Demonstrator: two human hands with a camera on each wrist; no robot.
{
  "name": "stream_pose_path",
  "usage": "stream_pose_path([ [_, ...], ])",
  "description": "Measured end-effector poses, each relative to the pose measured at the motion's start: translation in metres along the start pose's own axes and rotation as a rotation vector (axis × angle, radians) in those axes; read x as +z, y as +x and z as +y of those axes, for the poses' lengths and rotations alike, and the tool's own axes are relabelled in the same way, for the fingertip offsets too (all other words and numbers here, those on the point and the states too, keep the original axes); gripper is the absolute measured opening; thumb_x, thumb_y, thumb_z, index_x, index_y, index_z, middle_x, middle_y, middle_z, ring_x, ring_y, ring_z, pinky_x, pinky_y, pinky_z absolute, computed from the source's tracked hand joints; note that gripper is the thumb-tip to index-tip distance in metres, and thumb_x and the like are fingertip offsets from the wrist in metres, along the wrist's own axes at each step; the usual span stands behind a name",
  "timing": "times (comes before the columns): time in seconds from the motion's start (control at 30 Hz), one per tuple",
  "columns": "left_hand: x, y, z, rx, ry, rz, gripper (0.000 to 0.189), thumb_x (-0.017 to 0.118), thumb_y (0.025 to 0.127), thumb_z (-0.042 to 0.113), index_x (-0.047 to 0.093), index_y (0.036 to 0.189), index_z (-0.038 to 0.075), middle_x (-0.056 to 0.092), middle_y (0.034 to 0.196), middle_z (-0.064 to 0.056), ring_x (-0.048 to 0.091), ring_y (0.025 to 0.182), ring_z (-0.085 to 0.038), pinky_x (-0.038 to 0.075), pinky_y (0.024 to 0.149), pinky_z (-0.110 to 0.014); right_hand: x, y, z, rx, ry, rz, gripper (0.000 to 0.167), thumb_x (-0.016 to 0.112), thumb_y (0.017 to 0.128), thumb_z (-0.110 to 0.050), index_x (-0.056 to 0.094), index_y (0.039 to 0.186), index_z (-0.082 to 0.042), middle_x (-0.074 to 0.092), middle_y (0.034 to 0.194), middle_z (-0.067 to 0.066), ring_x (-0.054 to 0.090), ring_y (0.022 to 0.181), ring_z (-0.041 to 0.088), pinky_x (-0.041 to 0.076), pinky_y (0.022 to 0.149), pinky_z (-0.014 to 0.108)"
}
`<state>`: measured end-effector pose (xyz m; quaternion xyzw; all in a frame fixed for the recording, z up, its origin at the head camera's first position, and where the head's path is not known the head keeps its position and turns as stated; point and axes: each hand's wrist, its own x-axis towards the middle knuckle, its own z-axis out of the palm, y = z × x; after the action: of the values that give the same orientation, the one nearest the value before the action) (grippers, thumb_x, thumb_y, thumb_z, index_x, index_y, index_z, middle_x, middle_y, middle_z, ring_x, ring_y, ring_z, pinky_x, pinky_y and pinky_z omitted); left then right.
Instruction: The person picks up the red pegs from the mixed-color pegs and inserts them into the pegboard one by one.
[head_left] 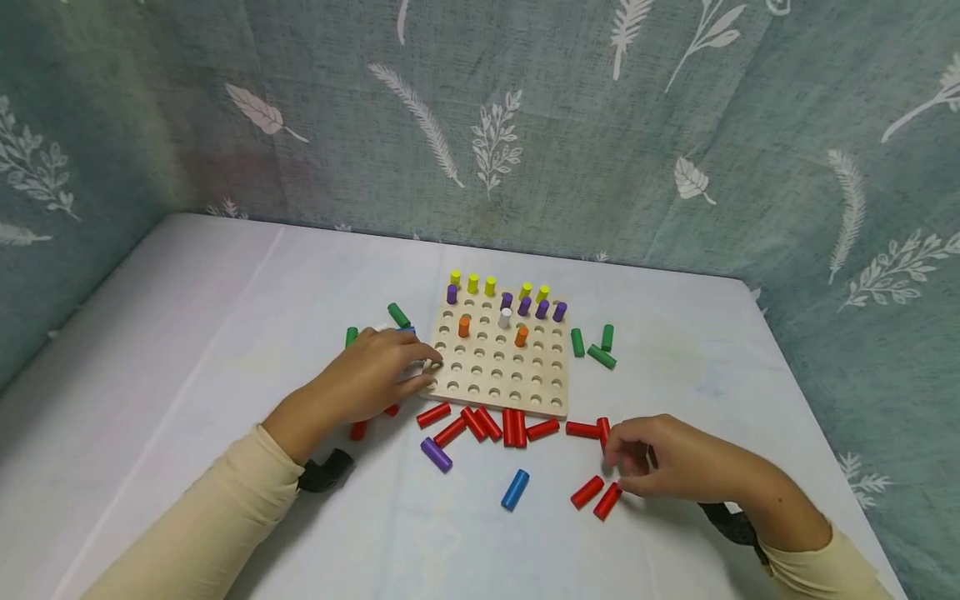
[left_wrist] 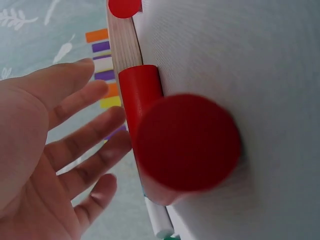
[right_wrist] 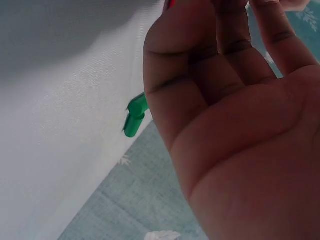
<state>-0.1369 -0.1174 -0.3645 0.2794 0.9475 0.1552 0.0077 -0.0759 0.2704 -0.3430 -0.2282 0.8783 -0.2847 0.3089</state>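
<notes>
A wooden pegboard (head_left: pixel 498 360) with rows of holes lies mid-table. Yellow pegs (head_left: pixel 472 283), purple pegs (head_left: pixel 524 306), two orange pegs (head_left: pixel 464 326) and a white peg (head_left: pixel 505 317) stand in it. My left hand (head_left: pixel 375 375) is at the board's left edge. Its fingers (left_wrist: pixel 85 145) are spread, with nothing between them; large red pegs (left_wrist: pixel 187 142) fill the foreground of the left wrist view. Beside a red peg (head_left: pixel 603 433), my right hand (head_left: pixel 667 457) hovers with loosely bent fingers (right_wrist: pixel 170 85). No held peg shows, though its fingertips are partly cut off in the right wrist view.
Several loose red pegs (head_left: pixel 450 431) lie along the board's front edge. A purple peg (head_left: pixel 436 455) and a blue peg (head_left: pixel 515 490) lie nearer. Green pegs (head_left: pixel 602 357) lie right of the board, others (head_left: pixel 398 314) left. A patterned cloth (head_left: pixel 450 125) hangs behind the table.
</notes>
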Motion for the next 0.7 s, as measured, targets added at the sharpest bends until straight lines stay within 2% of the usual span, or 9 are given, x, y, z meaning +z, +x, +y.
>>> stream_pose_path([
  [0.17,-0.001,-0.001,-0.003,0.002,0.017,-0.01,0.027,0.075,0.09,0.03,0.076,0.114,0.018,0.072,0.109,-0.004,0.063,0.107,-0.023,0.047,0.096,-0.05,0.004,0.002,0.0,0.014,0.017,-0.028,0.02,0.081,0.083,-0.021,0.067,0.096,-0.024,0.06,0.079,-0.002,0.057,0.074,0.01,0.049,0.062,0.021],
  [0.33,0.0,-0.001,-0.004,-0.013,0.017,-0.035,0.028,0.075,0.09,0.03,0.076,0.115,0.018,0.072,0.112,-0.004,0.063,0.109,-0.024,0.047,0.098,-0.05,0.008,0.004,0.002,0.051,0.041,-0.045,0.022,0.081,0.082,-0.017,0.067,0.097,-0.025,0.06,0.081,-0.002,0.057,0.074,0.011,0.05,0.063,0.022],
  [0.7,-0.001,-0.002,-0.005,-0.016,-0.017,-0.08,0.032,0.076,0.089,0.034,0.075,0.117,0.02,0.072,0.116,-0.003,0.062,0.11,-0.024,0.048,0.098,-0.05,0.013,0.008,0.004,0.043,0.014,-0.046,0.022,0.08,0.082,-0.015,0.068,0.095,-0.029,0.061,0.078,-0.006,0.057,0.073,0.008,0.05,0.062,0.022],
])
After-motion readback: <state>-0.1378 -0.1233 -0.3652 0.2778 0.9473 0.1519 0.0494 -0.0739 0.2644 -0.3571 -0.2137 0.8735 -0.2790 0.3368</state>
